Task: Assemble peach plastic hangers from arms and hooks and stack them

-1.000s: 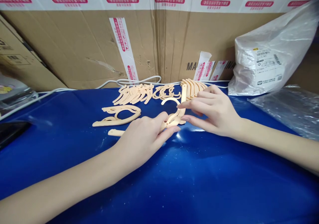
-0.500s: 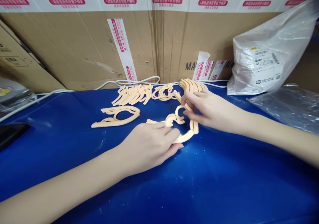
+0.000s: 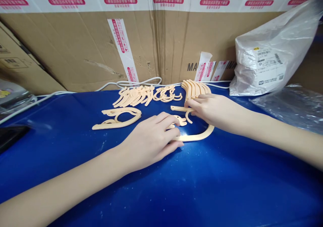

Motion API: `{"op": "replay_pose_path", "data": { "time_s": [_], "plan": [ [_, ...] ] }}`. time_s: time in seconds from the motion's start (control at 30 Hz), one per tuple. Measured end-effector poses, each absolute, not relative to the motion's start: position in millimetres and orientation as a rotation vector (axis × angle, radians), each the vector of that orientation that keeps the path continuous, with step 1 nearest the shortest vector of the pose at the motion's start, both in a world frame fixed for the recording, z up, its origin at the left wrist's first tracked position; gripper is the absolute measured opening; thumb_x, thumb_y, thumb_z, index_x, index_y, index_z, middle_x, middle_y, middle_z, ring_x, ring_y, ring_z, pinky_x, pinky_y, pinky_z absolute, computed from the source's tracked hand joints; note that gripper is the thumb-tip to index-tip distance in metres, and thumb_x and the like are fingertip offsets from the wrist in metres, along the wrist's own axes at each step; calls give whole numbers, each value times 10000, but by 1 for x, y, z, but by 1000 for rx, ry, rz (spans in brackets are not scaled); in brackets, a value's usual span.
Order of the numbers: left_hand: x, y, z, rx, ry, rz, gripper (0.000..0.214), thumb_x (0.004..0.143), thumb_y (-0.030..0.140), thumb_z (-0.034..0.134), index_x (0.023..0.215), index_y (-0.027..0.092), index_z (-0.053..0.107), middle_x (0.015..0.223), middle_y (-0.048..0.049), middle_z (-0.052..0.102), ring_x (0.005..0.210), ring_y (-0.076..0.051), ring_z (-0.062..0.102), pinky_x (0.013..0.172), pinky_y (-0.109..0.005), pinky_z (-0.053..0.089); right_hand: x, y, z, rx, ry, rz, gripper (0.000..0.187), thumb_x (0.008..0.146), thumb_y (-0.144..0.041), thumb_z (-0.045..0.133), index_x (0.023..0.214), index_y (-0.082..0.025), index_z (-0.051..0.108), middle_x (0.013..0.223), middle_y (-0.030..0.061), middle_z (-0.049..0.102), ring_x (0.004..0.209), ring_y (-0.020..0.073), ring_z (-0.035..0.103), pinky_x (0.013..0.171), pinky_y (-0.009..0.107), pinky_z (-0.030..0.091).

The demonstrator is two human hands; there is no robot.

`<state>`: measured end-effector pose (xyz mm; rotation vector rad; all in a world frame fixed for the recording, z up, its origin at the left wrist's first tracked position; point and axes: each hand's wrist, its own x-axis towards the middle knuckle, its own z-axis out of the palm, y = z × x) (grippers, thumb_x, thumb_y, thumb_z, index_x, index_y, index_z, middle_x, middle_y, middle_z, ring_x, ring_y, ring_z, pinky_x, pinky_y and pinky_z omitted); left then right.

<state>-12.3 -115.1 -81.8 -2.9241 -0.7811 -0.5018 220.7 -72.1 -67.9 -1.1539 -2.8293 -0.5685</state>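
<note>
A cream plastic folding hanger (image 3: 195, 138) is held between my two hands over the blue surface. My left hand (image 3: 153, 136) is closed on its lower curved arm, thumb underneath. My right hand (image 3: 212, 111) pinches the other side, where a straight arm end and a small curved hook stick out to the left of the fingers. A small piece with holes (image 3: 181, 120) shows just past my left fingertips; whether it is joined to the hanger I cannot tell. Left of my hands lies a folded hanger (image 3: 118, 119).
Behind lie a pile of loose hanger arms (image 3: 133, 96), several hook pieces (image 3: 166, 94) and a stack of curved arms (image 3: 195, 88). A white cable (image 3: 111, 84) runs along a cardboard box (image 3: 85, 48). A plastic bag (image 3: 267, 55) stands at right, a dark object (image 3: 11, 136) at left.
My right hand has shifted slightly right and turned the hanger's far arm from upright to nearly level. The lower arm's curve has swung out to the right. My left hand has barely moved.
</note>
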Motion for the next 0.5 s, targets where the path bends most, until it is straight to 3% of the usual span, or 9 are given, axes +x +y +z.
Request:
{"op": "replay_pose_path", "data": {
  "time_s": [0.27,0.5],
  "plan": [
    [-15,-104,-87,-2946,-1084,-622,270,979,214,439,1190,207,607,1238,-47,640,1118,-206,560,942,-385,416,221,-73,-68,-1140,-2866,-701,108,899,-113,497,958,-152,578,925,104,680,801,231,622,693,324,382],
    [-18,-101,-84,-2950,-1196,-539,163,949,264,523,1042,223,651,1080,-7,698,1007,-203,597,901,-382,378,215,-86,-56,-1074,-2862,-667,147,910,-158,504,917,-157,651,887,100,657,791,235,608,697,340,399]
  ]
}}
